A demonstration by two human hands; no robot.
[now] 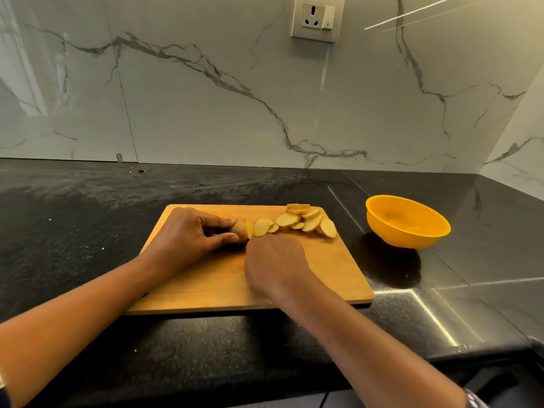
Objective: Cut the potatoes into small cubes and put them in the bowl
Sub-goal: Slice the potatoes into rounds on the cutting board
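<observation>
Black stone counter (88,231) carried a wooden board (206,284), and on its far half the potato stub (239,229) lay with its long axis running left to right. The left hand (184,237) pinched it from the left. The right hand (275,266), just near of the cut face, curled downward, its contents hidden. Cut slices (306,222) fanned rightward toward the bowl (406,238).
</observation>
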